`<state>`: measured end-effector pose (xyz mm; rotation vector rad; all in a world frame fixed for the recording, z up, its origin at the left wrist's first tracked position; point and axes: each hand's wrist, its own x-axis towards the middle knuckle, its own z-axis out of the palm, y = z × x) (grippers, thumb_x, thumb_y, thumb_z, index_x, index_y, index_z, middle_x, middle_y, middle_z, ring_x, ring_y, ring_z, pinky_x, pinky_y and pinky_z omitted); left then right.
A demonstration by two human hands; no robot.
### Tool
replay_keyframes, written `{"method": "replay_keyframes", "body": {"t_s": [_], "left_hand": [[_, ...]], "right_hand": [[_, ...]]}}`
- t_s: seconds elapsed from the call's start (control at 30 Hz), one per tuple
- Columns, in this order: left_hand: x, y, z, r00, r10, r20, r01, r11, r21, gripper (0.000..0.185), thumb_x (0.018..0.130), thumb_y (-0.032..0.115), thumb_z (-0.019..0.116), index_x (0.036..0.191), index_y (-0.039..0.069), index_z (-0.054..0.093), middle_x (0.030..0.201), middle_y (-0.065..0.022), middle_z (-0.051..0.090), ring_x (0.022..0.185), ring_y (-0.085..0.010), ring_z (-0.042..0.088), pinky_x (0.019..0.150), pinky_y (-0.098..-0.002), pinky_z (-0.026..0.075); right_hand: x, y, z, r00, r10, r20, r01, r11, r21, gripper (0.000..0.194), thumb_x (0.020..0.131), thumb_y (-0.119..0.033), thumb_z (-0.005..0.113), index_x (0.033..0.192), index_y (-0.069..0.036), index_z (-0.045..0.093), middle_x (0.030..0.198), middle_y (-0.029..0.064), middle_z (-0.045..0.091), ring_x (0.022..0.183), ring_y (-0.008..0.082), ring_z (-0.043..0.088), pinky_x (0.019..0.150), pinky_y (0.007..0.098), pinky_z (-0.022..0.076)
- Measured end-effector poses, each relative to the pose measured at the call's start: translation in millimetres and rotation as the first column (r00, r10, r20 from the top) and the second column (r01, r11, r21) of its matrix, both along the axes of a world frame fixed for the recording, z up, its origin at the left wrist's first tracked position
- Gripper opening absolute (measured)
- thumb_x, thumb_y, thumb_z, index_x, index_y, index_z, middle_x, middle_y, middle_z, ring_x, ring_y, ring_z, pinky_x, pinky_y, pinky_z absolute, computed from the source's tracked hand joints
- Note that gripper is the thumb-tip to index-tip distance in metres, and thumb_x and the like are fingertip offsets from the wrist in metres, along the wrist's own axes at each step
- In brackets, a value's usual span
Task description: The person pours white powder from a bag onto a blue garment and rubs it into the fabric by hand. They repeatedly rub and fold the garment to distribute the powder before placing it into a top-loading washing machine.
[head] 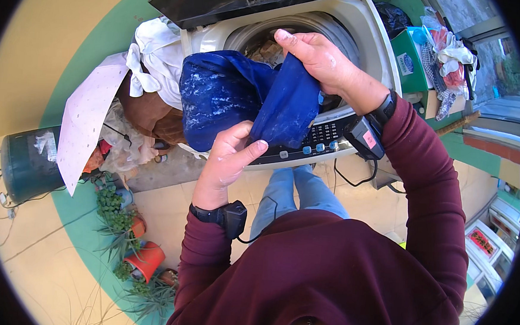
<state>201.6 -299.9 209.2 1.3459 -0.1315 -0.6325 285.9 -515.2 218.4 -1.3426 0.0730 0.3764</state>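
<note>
A blue cloth garment (224, 93) with white powdery smears hangs between my hands, over the front edge of an open top-loading washing machine (382, 58). My left hand (231, 154) pinches its lower edge between thumb and fingers, near the control panel (319, 139). Above the drum, my right hand (320, 59) grips the upper end of a folded part of the cloth. White residue marks the fingers of both hands. Inside the drum some pale, brownish contents (267, 51) show; the cloth and my right hand hide part of them.
The dark lid (252, 3) stands raised behind the drum. White clothes (157, 58), a brown cloth (149, 106) and a pale umbrella (89, 112) lie left of the machine. Potted plants (114, 207) stand on the lower left floor. A green box (411, 60) and bagged cloths (453, 62) are at right.
</note>
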Motion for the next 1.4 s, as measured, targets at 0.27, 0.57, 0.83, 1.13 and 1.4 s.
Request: {"method": "replay_keyframes", "body": {"t_s": [0.27,0.57,0.83,1.13,1.4], "left_hand": [[8,-36,-13,0.919,0.369,0.138,-0.368,0.929,-0.034,0.016,0.089,0.016,0.056,0.083,0.002,0.059,0.071,0.0061,0.05,0.065,-0.0027,0.04,0.06,-0.0175,0.033],[13,-46,-7,0.881,0.348,0.322,-0.426,0.878,0.218,0.018,0.087,0.015,0.058,0.081,-0.001,0.061,0.066,0.0019,0.055,0.061,-0.0044,0.044,0.056,-0.0201,0.039],[18,-29,-26,0.881,0.344,0.325,-0.427,0.873,0.234,0.039,0.093,0.031,0.046,0.08,-0.002,0.06,0.065,-0.0007,0.051,0.063,-0.0074,0.043,0.058,-0.0239,0.038],[10,130,-102,0.727,0.531,0.436,-0.687,0.54,0.487,0.023,0.086,0.016,0.057,0.104,0.001,0.058,0.095,-0.007,0.06,0.085,-0.0109,0.055,0.077,-0.0249,0.045],[10,161,-157,0.904,0.38,0.195,-0.423,0.726,0.542,0.042,0.089,0.027,0.053,0.121,0.0,0.049,0.115,-0.0114,0.056,0.104,-0.0173,0.052,0.092,-0.0284,0.038]], "right_hand": [[6,-1,3,0.981,-0.066,0.182,0.095,0.983,-0.156,0.047,0.088,-0.046,0.051,0.058,-0.01,0.048,0.052,-0.0049,0.041,0.047,0.0028,0.036,0.044,0.0186,0.0303],[-6,0,5,0.899,0.044,0.437,0.117,0.935,-0.335,0.045,0.084,-0.043,0.057,0.066,-0.002,0.056,0.059,0.0005,0.047,0.058,0.0074,0.043,0.054,0.0233,0.0386],[-7,-19,-3,0.88,0.379,0.286,-0.199,0.842,-0.502,0.037,0.085,-0.032,0.059,0.069,0.001,0.062,0.056,0.0025,0.05,0.054,0.0077,0.045,0.052,0.0243,0.0402],[63,-68,-10,0.777,0.557,0.294,-0.016,0.484,-0.875,0.038,0.083,-0.037,0.059,0.067,-0.002,0.058,0.056,0.0076,0.048,0.053,0.0183,0.046,0.052,0.0302,0.0399],[44,-29,-50,0.712,0.698,0.079,-0.247,0.354,-0.902,0.025,0.076,-0.028,0.062,0.08,-0.003,0.064,0.076,0.0134,0.063,0.074,0.0284,0.061,0.068,0.0351,0.0474]]}}
